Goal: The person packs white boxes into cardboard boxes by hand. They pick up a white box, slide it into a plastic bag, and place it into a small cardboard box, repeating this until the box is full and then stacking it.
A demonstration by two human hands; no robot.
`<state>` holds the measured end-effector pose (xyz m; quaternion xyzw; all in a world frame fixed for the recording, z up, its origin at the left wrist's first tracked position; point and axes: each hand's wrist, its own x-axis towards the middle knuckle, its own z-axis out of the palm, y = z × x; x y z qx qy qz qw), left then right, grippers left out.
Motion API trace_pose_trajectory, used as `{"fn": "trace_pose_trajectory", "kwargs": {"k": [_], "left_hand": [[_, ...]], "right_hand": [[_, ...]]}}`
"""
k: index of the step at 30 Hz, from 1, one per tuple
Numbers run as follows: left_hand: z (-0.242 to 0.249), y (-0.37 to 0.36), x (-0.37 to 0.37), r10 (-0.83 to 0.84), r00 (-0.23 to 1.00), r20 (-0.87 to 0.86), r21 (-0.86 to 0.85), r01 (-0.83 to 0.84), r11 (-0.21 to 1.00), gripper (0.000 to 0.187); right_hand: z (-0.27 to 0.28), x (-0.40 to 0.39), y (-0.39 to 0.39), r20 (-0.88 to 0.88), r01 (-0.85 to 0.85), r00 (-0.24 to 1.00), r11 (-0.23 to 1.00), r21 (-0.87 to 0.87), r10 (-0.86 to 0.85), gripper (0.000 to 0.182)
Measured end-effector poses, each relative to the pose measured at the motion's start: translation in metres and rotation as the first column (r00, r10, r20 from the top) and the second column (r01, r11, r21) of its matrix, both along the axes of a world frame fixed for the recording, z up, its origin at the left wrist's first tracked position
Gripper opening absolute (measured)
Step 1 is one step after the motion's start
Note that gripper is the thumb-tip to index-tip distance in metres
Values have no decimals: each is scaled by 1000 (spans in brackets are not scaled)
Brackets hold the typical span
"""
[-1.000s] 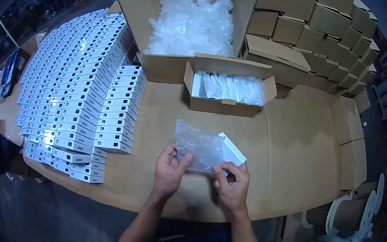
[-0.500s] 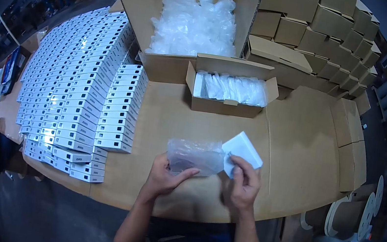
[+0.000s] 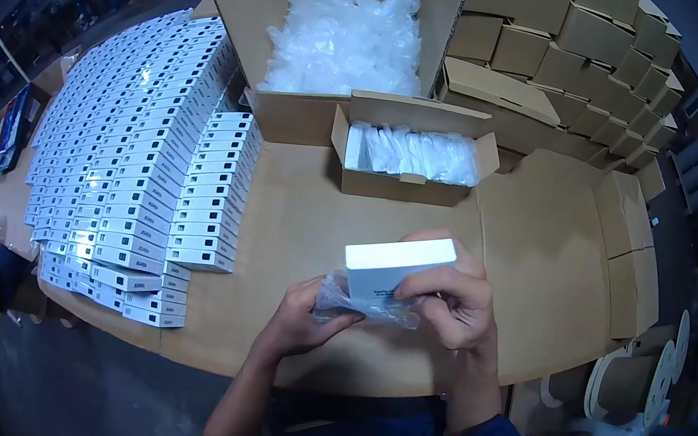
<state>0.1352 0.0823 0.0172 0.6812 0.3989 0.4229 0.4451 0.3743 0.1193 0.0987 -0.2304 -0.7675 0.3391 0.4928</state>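
The white box (image 3: 400, 257) stands tilted between the two hands above the near part of the desk (image 3: 288, 209), its bright narrow side up and a printed face towards the wearer. The right hand (image 3: 454, 309), at the box's 4 o'clock, is clamped on that end, thumb side over the printed face — a grip that seems meant to steady the box while leaving its lower edge free. At 8 o'clock the left hand (image 3: 298, 313) pinches a crumpled clear bag (image 3: 336, 298), probably to keep its film gathered close about that lower edge (how far the box sits inside it, I cannot tell). Straight up at 12 o'clock, an open carton (image 3: 406, 192) holds a row of film-wrapped packs (image 3: 420, 157), set on edge, likely so they fit snugly. Behind, towards 11, a large carton (image 3: 297, 111) heaped with loose clear plastic (image 3: 347, 44) stands open, presumably for easy reach. Between 9 and 10, white boxes (image 3: 140, 180) rise in tight columns, their marked ends facing out — perhaps for quick counting. Brown cartons (image 3: 601, 39) are piled towards 1.
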Motion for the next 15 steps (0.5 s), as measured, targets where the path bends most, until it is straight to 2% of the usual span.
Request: {"fn": "trace_pose_trajectory", "kwargs": {"k": [3, 5, 6, 8, 11, 12, 15], "left_hand": [[-2, 0, -2, -2, 1000, 9, -75, 3, 997, 35], [-3, 0, -3, 12, 998, 62, -153, -3, 988, 36], [-4, -3, -4, 28, 993, 111, -204, -5, 979, 35], [-7, -4, -7, 32, 987, 155, -300, 16, 954, 42], [-8, -3, -11, -6, 980, 197, -316, 69, 946, 51], [-5, -1, -15, -37, 974, 225, -338, 114, 934, 52], [-8, 3, -21, 23, 921, 390, -445, 166, 880, 45]], "right_hand": [[-3, -6, 8, 32, -60, 998, 998, 7, 59, 30], [-6, -14, 6, 22, -35, 999, 999, 11, 34, 39], [-9, -16, 3, 39, -11, 999, 999, -36, 13, 54], [-20, -22, 2, 78, 67, 995, 997, -39, -64, 50], [-36, -25, 2, 109, 151, 983, 987, -51, -145, 40], [-39, -24, 2, 103, 161, 982, 986, -50, -156, 38], [-39, -28, -2, 80, 179, 982, 977, -115, -170, 30]]}}
